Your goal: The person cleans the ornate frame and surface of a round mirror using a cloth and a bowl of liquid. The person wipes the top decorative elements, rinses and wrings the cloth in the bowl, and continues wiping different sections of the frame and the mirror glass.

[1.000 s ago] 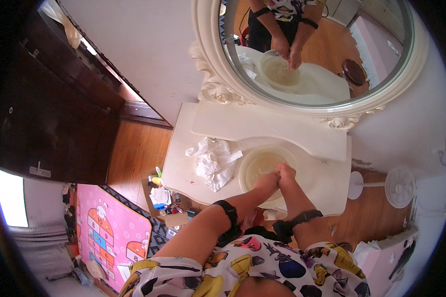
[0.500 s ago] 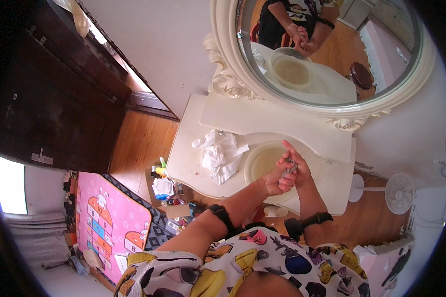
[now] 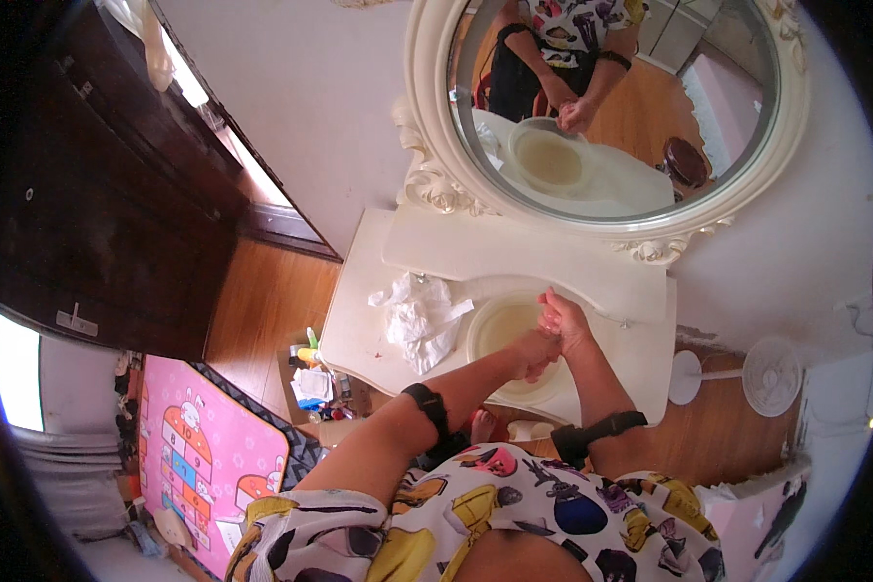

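Over a pale round basin (image 3: 474,346) of cloudy, yellowish water, my two hands are pressed together. My left hand (image 3: 534,353) is closed, its fingers curled in against the other palm. My right hand (image 3: 565,320) is bent over it, fingers closed too. Whatever lies between them is hidden. The basin stands on a cream dressing table (image 3: 359,320). Left of it lies a crumpled heap of white tissue or thin plastic (image 3: 419,320).
An oval mirror (image 3: 621,116) in a carved cream frame rises behind the table. On the floor are a box of bottles and packets (image 3: 312,383), a pink play mat (image 3: 213,436) and a white fan (image 3: 771,376). A dark door (image 3: 107,213) stands at the left.
Both hands have moved slightly left and down, still together. Their fingers are folded differently, and the grey lump that showed between them is out of sight. The view has shifted a little.
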{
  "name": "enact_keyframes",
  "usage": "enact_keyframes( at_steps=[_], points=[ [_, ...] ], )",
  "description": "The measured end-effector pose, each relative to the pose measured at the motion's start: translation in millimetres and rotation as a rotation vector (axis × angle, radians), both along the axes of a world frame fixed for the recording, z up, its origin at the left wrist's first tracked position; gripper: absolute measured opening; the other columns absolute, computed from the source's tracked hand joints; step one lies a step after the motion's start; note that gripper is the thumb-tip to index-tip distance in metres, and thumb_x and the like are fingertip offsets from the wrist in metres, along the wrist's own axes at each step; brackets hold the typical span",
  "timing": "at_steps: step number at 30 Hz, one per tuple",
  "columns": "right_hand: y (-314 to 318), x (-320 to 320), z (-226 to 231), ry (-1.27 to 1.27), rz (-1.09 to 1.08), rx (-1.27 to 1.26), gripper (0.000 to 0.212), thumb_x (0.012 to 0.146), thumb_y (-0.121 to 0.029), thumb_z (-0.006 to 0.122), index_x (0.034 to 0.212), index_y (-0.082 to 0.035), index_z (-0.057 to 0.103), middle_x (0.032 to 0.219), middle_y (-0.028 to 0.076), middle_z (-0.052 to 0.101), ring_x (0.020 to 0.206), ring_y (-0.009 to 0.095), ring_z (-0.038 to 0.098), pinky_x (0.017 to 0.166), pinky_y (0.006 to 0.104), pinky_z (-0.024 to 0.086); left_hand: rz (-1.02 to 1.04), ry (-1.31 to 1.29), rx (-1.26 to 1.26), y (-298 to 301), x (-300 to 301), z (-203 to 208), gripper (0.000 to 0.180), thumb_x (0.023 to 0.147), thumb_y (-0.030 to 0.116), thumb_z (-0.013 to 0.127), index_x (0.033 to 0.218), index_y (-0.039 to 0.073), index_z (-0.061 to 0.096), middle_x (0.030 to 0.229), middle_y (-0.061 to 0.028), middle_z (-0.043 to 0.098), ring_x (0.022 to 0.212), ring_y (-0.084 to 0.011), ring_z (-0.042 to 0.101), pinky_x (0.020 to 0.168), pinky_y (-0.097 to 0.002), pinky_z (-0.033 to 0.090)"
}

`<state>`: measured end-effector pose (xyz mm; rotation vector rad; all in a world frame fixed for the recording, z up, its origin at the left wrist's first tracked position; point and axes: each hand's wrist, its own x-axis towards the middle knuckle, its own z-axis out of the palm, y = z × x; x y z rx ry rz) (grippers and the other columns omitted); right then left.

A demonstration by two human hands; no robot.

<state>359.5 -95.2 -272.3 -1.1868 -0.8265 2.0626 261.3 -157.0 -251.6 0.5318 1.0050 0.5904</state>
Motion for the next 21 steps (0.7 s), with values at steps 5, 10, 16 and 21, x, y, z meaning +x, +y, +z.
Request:
enact_keyframes(
  at_steps=[5,10,16,21],
  points=[
    [-1.1,-6.7,-9.7,-0.105,-0.273,-0.102,0.029,0.079,-0.032,0.06,0.082,-0.004,0.053,0.062,0.0,0.048,0.05,0.012,0.04,0.045,0.0248,0.031,-0.256,0.687,0.555,2.0,1.3,-16.0,0.022,0.08,0.021,0.047,0.078,0.0,0.054,0.062,-0.0171,0.056,0.047,-0.0289,0.057,0.041,-0.0433,0.044],
    [7.9,-0.2,-41.0,-0.188,-0.404,-0.078,0.024,0.078,-0.03,0.061,0.077,-0.007,0.053,0.067,0.002,0.051,0.051,0.013,0.041,0.044,0.0261,0.033,-0.28,0.988,0.854,7.8,12.5,-57.4,0.029,0.087,0.019,0.036,0.09,-0.001,0.058,0.083,-0.0229,0.059,0.083,-0.0372,0.058,0.076,-0.0456,0.044],
    [14.5,0.2,-34.1,-0.184,-0.435,-0.247,0.021,0.082,-0.027,0.056,0.076,-0.008,0.049,0.063,0.0,0.047,0.043,0.013,0.036,0.036,0.026,0.026,-0.406,1.001,0.665,1.0,-2.5,-3.0,0.022,0.079,0.015,0.047,0.095,0.003,0.055,0.093,-0.0193,0.059,0.086,-0.0349,0.058,0.072,-0.0444,0.047],
    [18.1,-5.0,-41.2,-0.105,-0.671,-0.375,0.021,0.084,-0.027,0.054,0.077,-0.008,0.049,0.06,0.001,0.044,0.045,0.014,0.038,0.037,0.0272,0.028,-0.425,1.093,0.724,-4.6,-2.8,2.8,0.026,0.079,0.014,0.048,0.102,0.003,0.052,0.098,-0.0181,0.057,0.088,-0.033,0.058,0.072,-0.0435,0.047]
  ],
)
